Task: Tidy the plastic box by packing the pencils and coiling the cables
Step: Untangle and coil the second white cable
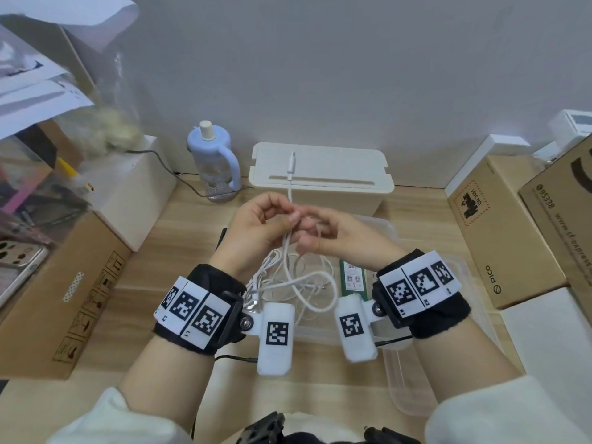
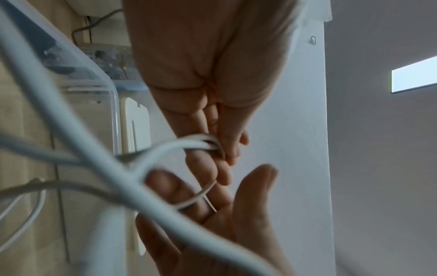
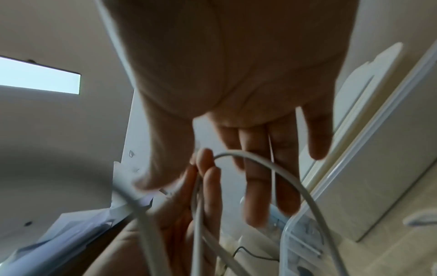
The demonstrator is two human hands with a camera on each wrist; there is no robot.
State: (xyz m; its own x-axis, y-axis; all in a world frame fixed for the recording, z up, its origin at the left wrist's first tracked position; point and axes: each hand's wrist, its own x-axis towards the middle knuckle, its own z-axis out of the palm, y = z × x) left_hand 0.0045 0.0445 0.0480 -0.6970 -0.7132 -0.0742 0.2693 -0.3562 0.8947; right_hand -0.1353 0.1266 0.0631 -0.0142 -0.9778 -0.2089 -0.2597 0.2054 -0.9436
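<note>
head view shows both hands raised together over the clear plastic box (image 1: 426, 373), which sits on the wooden table (image 1: 179, 238) at about 5 o'clock from the frame's middle. the left hand (image 1: 256, 232) pinches a white cable (image 1: 290, 187) between thumb and fingertips, and the cable's plug end stands up toward 12 o'clock, past the cream storage box (image 1: 323, 177) behind. holding it near the plug looks like a way to fix one end so loops can be gathered against it. the right hand (image 1: 333, 238) meets the left at the same spot, fingers loosely spread with a thin strand running across them; whether it truly grips the cable or only guides it, i cannot tell. in the left wrist view the cable (image 2: 179, 147) bends in a tight loop at the left fingertips (image 2: 232, 155), while the right hand's open palm (image 2: 236, 214) waits just below, probably to receive the next turn. the slack hangs down toward 6 o'clock into the plastic box, where more white cables (image 1: 298, 283) lie in a loose tangle beside a green pack (image 1: 352, 277), which may be the pencils. coiling seems barely begun. a blue bottle (image 1: 213, 161) stands at 11 o'clock.
</note>
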